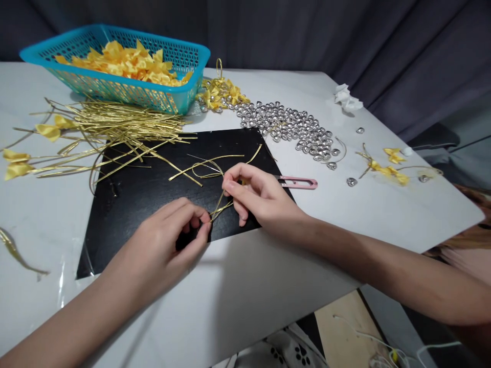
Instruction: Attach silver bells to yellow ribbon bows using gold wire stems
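Note:
Over the black board (126,214), my left hand (174,230) pinches one end of a thin gold cord (217,208) between thumb and forefinger. Just to its right, my right hand (257,197) pinches the same cord higher up. A bit of yellow ribbon shows behind the right fingers, mostly hidden. Loose gold cord ends (207,166) cross the board beyond my hands. Partly under the right hand lies a pair of pink-handled thread snips (301,182). A large bundle of gold cords (126,122) rests at the board's far left edge.
A blue plastic basket (126,88) of yellow ribbon bows (130,64) stands at the back left. Silver heart-shaped beads (291,128) are heaped right of it. Finished-looking yellow pieces (387,168), crumpled white tissue (347,99) and stray beads lie on the white table (414,214).

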Demonstrator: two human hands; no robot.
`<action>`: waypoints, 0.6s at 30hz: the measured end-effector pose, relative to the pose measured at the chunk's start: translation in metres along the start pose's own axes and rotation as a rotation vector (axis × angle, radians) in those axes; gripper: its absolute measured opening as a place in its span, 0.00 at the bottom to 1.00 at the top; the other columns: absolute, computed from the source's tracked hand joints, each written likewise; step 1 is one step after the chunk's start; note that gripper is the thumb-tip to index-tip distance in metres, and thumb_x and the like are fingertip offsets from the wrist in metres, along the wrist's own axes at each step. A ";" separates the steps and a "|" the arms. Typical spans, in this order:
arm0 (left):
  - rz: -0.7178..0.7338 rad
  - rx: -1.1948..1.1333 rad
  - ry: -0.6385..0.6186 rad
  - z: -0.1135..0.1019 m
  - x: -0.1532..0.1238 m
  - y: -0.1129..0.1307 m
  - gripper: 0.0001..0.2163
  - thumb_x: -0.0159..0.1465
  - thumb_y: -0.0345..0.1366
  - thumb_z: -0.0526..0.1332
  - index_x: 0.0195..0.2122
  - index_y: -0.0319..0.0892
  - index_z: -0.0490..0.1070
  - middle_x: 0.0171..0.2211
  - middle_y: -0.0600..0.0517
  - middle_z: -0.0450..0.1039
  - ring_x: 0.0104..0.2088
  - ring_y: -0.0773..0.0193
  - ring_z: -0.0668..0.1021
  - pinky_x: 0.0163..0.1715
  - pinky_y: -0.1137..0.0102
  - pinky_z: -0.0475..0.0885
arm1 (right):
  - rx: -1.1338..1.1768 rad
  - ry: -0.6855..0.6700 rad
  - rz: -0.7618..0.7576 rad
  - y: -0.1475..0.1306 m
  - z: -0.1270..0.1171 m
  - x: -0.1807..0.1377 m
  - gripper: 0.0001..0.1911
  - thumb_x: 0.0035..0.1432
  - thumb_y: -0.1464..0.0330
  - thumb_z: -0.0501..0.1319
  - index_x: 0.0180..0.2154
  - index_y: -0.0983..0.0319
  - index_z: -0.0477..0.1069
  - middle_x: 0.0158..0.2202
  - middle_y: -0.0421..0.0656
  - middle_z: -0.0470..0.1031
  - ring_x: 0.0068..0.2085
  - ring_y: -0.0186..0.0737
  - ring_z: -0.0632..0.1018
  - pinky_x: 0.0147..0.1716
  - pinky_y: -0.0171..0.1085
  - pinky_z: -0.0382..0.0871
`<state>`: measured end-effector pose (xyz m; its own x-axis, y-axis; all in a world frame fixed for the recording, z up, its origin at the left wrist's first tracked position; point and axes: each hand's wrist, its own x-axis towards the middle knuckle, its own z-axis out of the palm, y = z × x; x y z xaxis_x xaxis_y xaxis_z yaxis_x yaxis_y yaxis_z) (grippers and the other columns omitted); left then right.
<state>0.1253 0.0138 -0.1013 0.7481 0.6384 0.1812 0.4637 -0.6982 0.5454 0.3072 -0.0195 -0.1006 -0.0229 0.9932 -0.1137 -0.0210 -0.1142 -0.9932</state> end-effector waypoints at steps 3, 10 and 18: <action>0.001 0.016 0.011 0.002 0.000 0.000 0.05 0.61 0.34 0.56 0.31 0.40 0.69 0.24 0.54 0.67 0.23 0.67 0.70 0.23 0.72 0.65 | 0.063 -0.049 0.022 -0.002 0.000 0.000 0.06 0.64 0.69 0.51 0.33 0.61 0.58 0.30 0.35 0.67 0.16 0.22 0.64 0.16 0.27 0.62; -0.043 -0.002 0.050 -0.001 0.000 -0.001 0.06 0.62 0.34 0.54 0.31 0.41 0.69 0.24 0.53 0.69 0.22 0.67 0.71 0.21 0.73 0.64 | 0.112 -0.057 0.047 -0.010 -0.002 -0.001 0.08 0.66 0.69 0.50 0.32 0.61 0.55 0.29 0.34 0.70 0.15 0.21 0.63 0.16 0.26 0.61; -0.225 -0.138 0.052 -0.007 -0.004 -0.001 0.06 0.63 0.40 0.55 0.33 0.46 0.67 0.25 0.57 0.70 0.23 0.67 0.71 0.20 0.75 0.63 | 0.260 0.083 0.085 -0.008 -0.009 0.005 0.09 0.64 0.66 0.54 0.31 0.61 0.58 0.31 0.36 0.73 0.15 0.21 0.62 0.16 0.26 0.65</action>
<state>0.1190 0.0143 -0.0965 0.6063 0.7910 0.0824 0.5438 -0.4880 0.6828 0.3159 -0.0136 -0.0933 0.0462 0.9770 -0.2084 -0.2785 -0.1877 -0.9419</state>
